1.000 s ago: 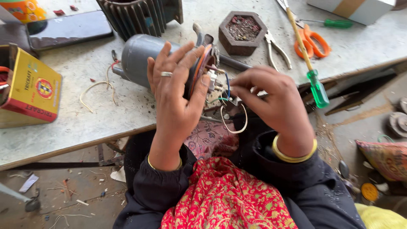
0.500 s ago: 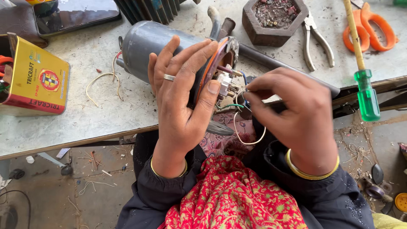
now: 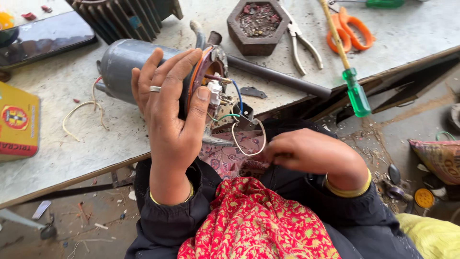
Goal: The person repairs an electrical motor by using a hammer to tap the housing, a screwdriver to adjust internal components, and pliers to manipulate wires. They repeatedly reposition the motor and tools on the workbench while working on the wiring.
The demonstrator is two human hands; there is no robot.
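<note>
Workbench [image 3: 72, 158], left hand [image 3: 170, 112] gripping motor [image 3: 124, 64] (grey)

A pale grey table [image 3: 407, 33] is seen, scratched and stained, lit by soft daylight. Its edge is chipped. A dusty bare floor [image 3: 364, 129] is seen below it, and small scraps and bits of wire are scattered there. A dark metal bar [image 3: 62, 192] is seen under the table on the left side.
</note>
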